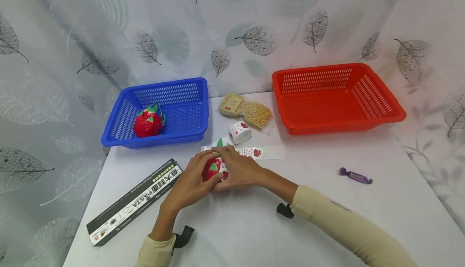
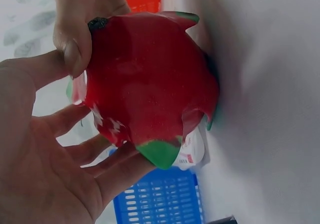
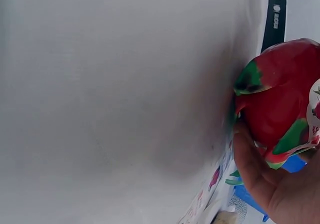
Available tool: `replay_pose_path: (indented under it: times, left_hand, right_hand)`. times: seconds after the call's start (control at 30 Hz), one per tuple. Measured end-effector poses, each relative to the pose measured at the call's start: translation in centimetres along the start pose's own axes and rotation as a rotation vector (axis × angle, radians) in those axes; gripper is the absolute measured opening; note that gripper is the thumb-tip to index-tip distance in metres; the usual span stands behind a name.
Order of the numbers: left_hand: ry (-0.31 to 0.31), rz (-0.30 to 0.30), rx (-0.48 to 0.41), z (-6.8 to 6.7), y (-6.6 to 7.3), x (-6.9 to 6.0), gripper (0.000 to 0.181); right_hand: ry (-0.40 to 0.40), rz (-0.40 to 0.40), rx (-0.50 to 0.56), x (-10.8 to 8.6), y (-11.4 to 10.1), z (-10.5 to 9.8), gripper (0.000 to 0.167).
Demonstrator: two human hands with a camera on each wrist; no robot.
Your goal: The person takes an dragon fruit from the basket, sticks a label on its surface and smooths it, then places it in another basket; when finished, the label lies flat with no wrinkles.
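Observation:
Between both hands, low over the white table, is a red dragon fruit [image 1: 212, 169] with green scale tips, glossy like a model. My left hand [image 1: 190, 182] holds its left side, thumb and fingers curved round it. On the opposite side my right hand [image 1: 241, 171] grips it with bent fingers. The right wrist view shows a round white sticker [image 3: 315, 104] on the fruit's skin, partly cut off by the frame edge. Just behind the hands lie a strip of dragon-fruit stickers [image 1: 256, 152] and its white roll [image 1: 239, 132].
A blue basket [image 1: 189, 131] at back left holds another dragon fruit [image 1: 148, 122]. A red basket [image 1: 327, 127] stands at back right. Bagged yellow grains [image 1: 256, 113] lie between them. A black pasta box [image 1: 134, 202] is at left, a purple-wrapped candy [image 1: 356, 176] at right.

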State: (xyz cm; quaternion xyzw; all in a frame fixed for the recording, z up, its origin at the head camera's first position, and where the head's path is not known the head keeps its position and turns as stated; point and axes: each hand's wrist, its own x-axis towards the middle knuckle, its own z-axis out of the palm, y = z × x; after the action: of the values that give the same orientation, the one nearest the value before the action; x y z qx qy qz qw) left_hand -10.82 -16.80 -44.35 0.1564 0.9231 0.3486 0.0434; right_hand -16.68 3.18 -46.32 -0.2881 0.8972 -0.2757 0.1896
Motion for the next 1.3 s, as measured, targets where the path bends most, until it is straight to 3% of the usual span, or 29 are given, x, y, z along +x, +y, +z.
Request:
replay_pose_path:
  times: [0.17,0.3,0.53,0.8,1.0,1.2,1.3]
  left_hand:
    - [-0.007,0.02,-0.054,-0.2,-0.3,0.1,0.061]
    - [0.007,0.0,-0.111,-0.7,-0.7,0.1,0.056]
    - [0.021,-0.05,-0.095,-0.9,-1.7,0.2,0.046]
    - [-0.035,-0.055,-0.111,-0.3,-2.3,0.6,0.042]
    - [-0.082,-0.026,0.084,1.0,-2.4,0.7,0.052]
    - [-0.203,-0.08,0.227,2.7,-2.0,0.6,0.076]
    - [-0.234,-0.075,0.28,3.1,-1.9,0.5,0.08]
  right_hand:
    - [0.003,0.014,-0.009,0.1,-0.2,0.0,0.109]
    - [0.004,0.036,0.034,0.2,-0.1,-0.1,0.11]
    - [0.004,0.065,0.1,-0.3,0.2,-1.3,0.109]
    - [0.043,0.065,-0.005,-1.4,0.1,-4.6,0.109]
    - [0.064,0.024,-0.025,-2.0,0.3,-7.2,0.109]
    - [0.078,-0.03,0.008,-2.4,0.3,-9.9,0.112]
    - [0.097,-0.04,-0.013,-2.7,0.5,-11.5,0.114]
